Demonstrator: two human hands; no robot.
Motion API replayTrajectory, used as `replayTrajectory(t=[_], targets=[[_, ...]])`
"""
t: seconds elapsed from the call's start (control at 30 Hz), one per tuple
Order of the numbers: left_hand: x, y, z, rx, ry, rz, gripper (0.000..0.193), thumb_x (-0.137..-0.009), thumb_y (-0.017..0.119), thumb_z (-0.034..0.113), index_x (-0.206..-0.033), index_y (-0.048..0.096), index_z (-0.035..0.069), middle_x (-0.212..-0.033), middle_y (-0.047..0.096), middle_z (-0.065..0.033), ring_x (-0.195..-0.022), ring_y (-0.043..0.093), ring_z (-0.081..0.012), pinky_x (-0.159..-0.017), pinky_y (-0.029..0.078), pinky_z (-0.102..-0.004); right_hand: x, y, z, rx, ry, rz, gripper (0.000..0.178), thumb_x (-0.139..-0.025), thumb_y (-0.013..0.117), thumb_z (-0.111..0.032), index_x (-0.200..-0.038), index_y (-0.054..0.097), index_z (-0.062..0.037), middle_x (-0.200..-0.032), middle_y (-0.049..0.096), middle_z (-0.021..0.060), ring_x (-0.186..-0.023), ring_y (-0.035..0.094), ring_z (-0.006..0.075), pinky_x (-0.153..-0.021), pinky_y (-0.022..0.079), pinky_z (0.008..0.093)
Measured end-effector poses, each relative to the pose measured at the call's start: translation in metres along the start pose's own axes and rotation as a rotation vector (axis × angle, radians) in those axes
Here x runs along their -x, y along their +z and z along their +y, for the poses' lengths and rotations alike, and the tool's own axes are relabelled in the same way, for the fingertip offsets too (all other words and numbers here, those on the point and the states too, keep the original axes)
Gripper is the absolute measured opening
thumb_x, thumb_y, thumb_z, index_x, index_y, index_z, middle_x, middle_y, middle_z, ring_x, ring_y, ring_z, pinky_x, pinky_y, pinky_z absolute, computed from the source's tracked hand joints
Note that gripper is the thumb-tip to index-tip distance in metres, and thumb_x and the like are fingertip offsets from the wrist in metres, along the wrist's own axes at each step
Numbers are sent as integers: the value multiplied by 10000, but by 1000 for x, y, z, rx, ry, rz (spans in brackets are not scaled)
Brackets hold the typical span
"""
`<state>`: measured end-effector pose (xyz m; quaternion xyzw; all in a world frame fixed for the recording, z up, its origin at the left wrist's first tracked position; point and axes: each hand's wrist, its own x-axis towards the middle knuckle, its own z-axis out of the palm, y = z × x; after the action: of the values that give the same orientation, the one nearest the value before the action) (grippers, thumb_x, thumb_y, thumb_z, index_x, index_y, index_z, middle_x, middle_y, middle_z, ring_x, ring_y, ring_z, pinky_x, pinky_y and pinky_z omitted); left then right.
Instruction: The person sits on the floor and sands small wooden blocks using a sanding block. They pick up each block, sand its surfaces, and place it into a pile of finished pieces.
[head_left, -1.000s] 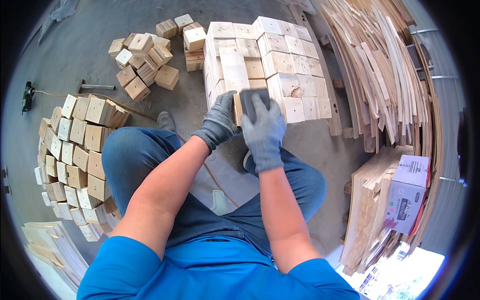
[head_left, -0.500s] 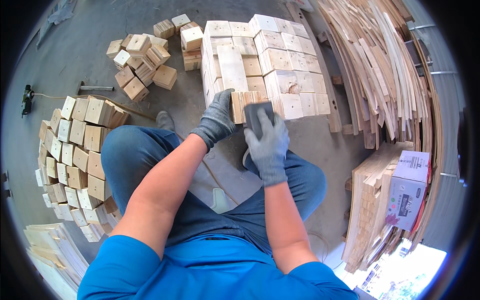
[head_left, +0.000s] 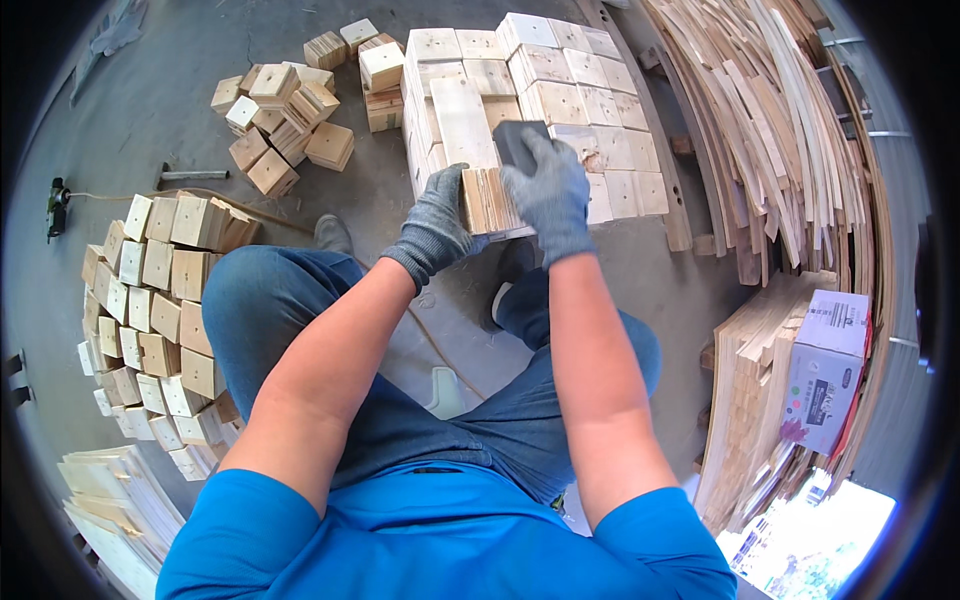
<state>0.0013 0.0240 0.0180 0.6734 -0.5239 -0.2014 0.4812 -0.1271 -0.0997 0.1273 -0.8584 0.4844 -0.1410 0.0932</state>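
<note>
left hand (head_left: 438, 220) grips layered wood block (head_left: 488, 202) at near edge of block stack (head_left: 590, 105) | right hand (head_left: 555, 195) grasps dark rectangular pad (head_left: 511, 146) just beyond | risk: block could tip or slip if left grip loosens under a push

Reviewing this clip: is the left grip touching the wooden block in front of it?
Touching. The head view shows the gloved left grip pressed along the left side of the wooden block, with no gap between them.
</note>
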Motion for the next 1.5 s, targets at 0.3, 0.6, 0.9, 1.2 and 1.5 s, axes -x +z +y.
replayTrajectory(t=[0.3,0.6,0.9,1.2,1.5], targets=[[2,3,-3,24,-44,-10,1093,-602,989,255,-1511,422,43,-1403,529,-212,-1294,559,-377,-1167,461,-428,23,-5,7,-69,58,-46,693,-841,838,-384,-1464,659,-141,-1393,627,271,-1272,630,446,-1097,514,508],[-5,3,1,-54,-117,-74,1150,-601,1019,294,-1535,400,34,-1447,520,-259,-1355,542,-432,-1189,470,-446,165,-25,13,0,130,-13,744,-823,872,-330,-1503,622,-162,-1542,496,283,-1322,541,474,-1121,449,568],[-3,3,3,-67,-95,-52,1138,-594,1020,321,-1516,417,40,-1433,528,-262,-1313,561,-426,-1154,492,-456,143,-34,-15,18,108,52,711,-818,873,-349,-1472,662,-166,-1534,512,294,-1346,530,484,-1144,434,558],[-3,0,10,-52,-70,-24,1064,-610,1009,371,-1469,474,43,-1374,568,-264,-1258,597,-439,-1124,506,-466,143,-16,-27,93,44,50,648,-842,854,-351,-1450,679,-210,-1540,486,240,-1304,544,457,-1084,455,570],[-10,1,11,-91,-102,-43,1083,-587,989,310,-1488,461,23,-1383,554,-258,-1296,567,-441,-1143,494,-463,194,-30,-11,81,116,56,693,-790,877,-307,-1440,671,-182,-1535,496,251,-1305,537,477,-1099,445,578]])
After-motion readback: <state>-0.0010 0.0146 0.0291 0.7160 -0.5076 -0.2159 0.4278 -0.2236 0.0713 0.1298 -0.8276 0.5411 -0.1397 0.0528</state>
